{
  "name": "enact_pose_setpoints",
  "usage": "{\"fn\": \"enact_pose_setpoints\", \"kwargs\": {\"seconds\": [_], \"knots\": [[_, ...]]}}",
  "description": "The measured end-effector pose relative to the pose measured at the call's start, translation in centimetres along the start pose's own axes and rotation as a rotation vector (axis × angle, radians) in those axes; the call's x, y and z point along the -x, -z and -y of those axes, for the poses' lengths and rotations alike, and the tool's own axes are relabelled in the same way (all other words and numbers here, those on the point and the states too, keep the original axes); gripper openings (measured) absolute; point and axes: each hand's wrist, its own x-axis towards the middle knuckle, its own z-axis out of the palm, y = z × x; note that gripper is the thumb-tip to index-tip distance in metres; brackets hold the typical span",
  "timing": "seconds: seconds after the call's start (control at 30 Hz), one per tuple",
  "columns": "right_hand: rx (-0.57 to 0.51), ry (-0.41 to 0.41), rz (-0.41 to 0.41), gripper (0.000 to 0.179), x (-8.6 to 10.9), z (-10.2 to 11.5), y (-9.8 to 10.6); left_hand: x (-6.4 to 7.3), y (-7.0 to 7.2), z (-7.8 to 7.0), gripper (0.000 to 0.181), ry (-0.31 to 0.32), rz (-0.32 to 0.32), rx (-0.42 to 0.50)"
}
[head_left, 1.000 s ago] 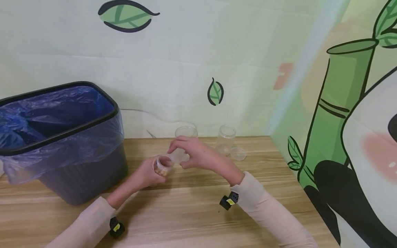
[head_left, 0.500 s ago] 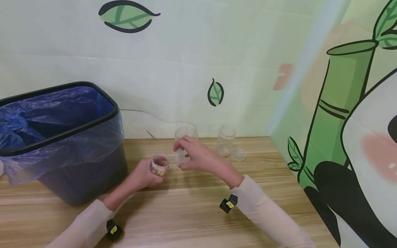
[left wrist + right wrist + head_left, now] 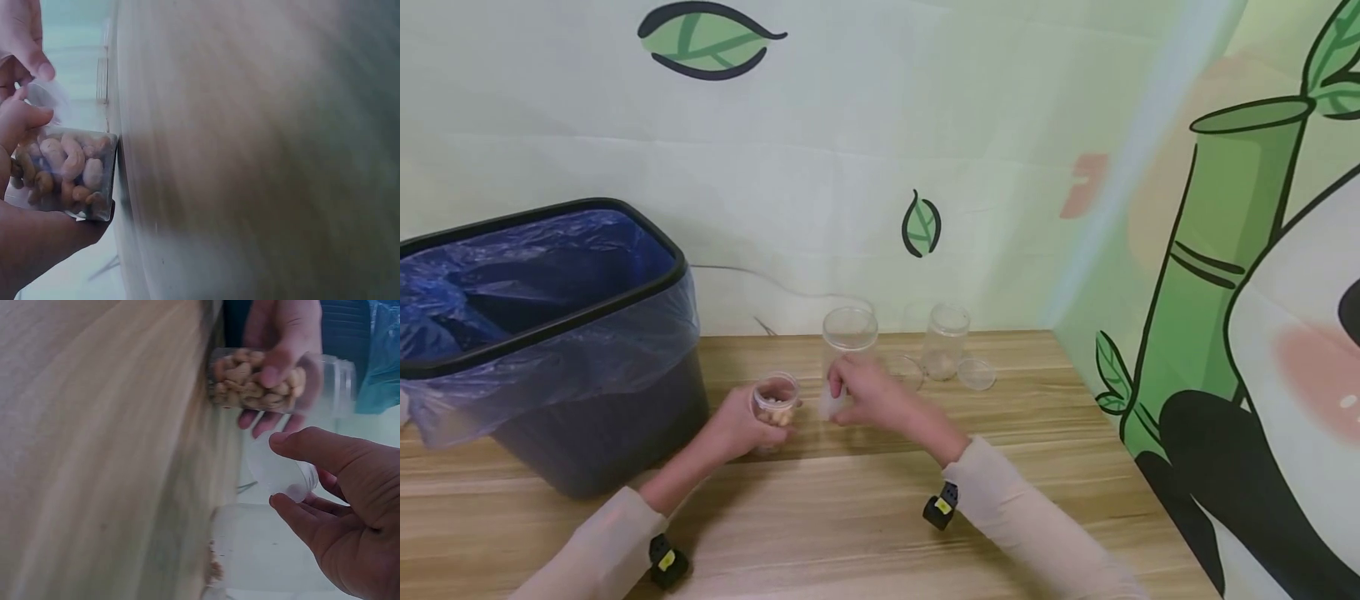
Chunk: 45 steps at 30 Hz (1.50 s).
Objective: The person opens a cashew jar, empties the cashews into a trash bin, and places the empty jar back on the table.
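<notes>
My left hand [image 3: 739, 422] grips a small clear jar [image 3: 775, 402] round its side, close over the table. The jar's top is uncovered, and pale curved cashews [image 3: 65, 165] fill its lower part. Just to the right, my right hand [image 3: 880, 396] pinches a clear screw lid [image 3: 278, 465] by its edge between thumb and fingers. In the right wrist view the lid is tilted and apart from the jar. Behind the right hand stands a larger clear jar [image 3: 850, 327] without a lid, partly covered by the hand. A few brownish bits [image 3: 215, 569] show at its base.
A dark bin [image 3: 602, 442] lined with a blue bag [image 3: 572, 242] stands on the left of the wooden table [image 3: 820, 533]. Another clear jar [image 3: 947, 340] stands at the back, with clear lids [image 3: 976, 374] lying near it. A printed cloth wall [image 3: 775, 200] closes the back.
My left hand has shifted slightly left with the cashew jar, which now stands more upright. My right hand has lowered the lid towards the table, away from the jar.
</notes>
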Motion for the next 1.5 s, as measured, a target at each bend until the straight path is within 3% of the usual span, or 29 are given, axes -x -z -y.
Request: {"fn": "enact_pose_setpoints", "kwargs": {"seconds": [0.5, 0.83, 1.17, 1.37, 1.5], "knots": [[0.045, -0.059, -0.007, 0.031, -0.9, -0.8, -3.6, 0.3, 0.6, 0.8, 0.057, 0.008, 0.021, 0.061], [0.044, -0.08, 0.006, 0.019, -1.0, -0.7, -4.6, 0.6, 0.8, 0.6, 0.06, 0.032, 0.022, 0.062], [0.117, -0.133, 0.057, 0.051, -1.6, 0.6, -4.8, 0.9, 1.0, 0.2, 0.06, 0.051, 0.018, 0.056], [0.123, -0.183, 0.094, 0.054, -2.3, 1.1, -4.6, 0.8, 1.0, 0.1, 0.058, 0.065, 0.01, -0.003], [0.11, -0.202, 0.091, 0.054, -2.6, 1.3, -4.5, 0.7, 1.1, -0.4, 0.061, 0.094, 0.045, -0.069]]}}
